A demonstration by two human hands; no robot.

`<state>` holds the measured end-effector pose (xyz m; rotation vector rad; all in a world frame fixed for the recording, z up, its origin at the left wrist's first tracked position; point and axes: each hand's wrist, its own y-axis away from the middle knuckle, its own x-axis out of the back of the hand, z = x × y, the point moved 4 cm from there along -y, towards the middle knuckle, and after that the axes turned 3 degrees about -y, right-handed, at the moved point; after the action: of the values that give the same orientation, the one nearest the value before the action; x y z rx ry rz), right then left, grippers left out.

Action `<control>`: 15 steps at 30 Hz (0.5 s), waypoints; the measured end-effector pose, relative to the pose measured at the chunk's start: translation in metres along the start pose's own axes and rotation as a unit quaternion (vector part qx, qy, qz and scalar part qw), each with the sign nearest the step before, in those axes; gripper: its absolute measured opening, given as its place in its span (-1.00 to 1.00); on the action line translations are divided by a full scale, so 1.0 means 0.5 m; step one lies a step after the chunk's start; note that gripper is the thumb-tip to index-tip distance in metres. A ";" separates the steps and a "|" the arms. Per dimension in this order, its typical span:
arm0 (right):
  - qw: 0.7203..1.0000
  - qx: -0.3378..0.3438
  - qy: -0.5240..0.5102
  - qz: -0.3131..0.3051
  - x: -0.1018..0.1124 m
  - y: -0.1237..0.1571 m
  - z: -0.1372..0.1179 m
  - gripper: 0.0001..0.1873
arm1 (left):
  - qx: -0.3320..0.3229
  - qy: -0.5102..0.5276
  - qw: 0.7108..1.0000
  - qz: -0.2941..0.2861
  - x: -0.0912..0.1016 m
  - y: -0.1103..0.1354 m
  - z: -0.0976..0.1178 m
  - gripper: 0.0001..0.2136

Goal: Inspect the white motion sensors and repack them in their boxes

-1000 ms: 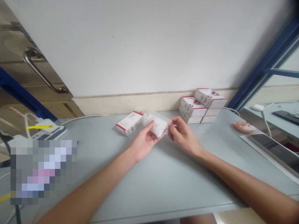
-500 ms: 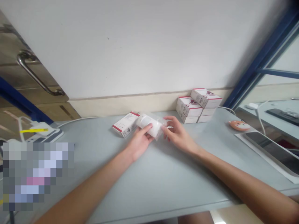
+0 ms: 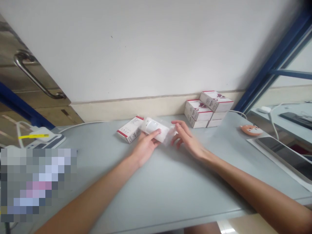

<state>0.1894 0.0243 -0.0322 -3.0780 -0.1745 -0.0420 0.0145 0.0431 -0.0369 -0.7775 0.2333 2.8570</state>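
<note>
A white rounded device point(image 3: 152, 126), which looks like a motion sensor, lies tilted above the table with a clear plastic bag point(image 3: 168, 138) around at least its right part. My left hand point(image 3: 146, 143) grips it from below, thumb across its front. My right hand point(image 3: 184, 138) is at the crumpled right end of the bag, with plastic between the thumb and fingers; the exact hold is partly hidden. Just left of the device, a white and red box point(image 3: 130, 129) lies on the table, partly behind my left hand.
Several white and red boxes point(image 3: 207, 110) are stacked against the wall at the back right. An orange animal-shaped item point(image 3: 251, 130) and a dark flat device point(image 3: 285, 157) on a white sheet lie at the right. A power strip point(image 3: 48, 143) with cables sits at the left, behind a blurred-out area.
My right hand has drawn slightly right, and the bag's end stretches out toward it. The white device shows more clearly in my left hand, which has barely moved.
</note>
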 end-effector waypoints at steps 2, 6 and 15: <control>1.000 -0.015 -0.006 -0.013 -0.007 0.001 0.008 -0.35 | -0.011 -0.024 1.000 -0.015 -0.002 0.001 0.001 -0.47; 0.999 -0.010 -0.043 -0.017 -0.011 -0.004 0.016 -0.38 | -0.028 -0.049 0.998 -0.036 0.005 -0.003 -0.006 -0.47; 0.988 0.031 -0.149 -0.016 -0.009 -0.007 0.008 -0.54 | -0.009 -0.027 0.996 -0.086 0.001 -0.002 -0.011 -0.53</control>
<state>0.1848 0.0276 -0.0359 -3.0018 -0.2336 0.4168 0.0168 0.0432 -0.0422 -0.6881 0.1281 2.7170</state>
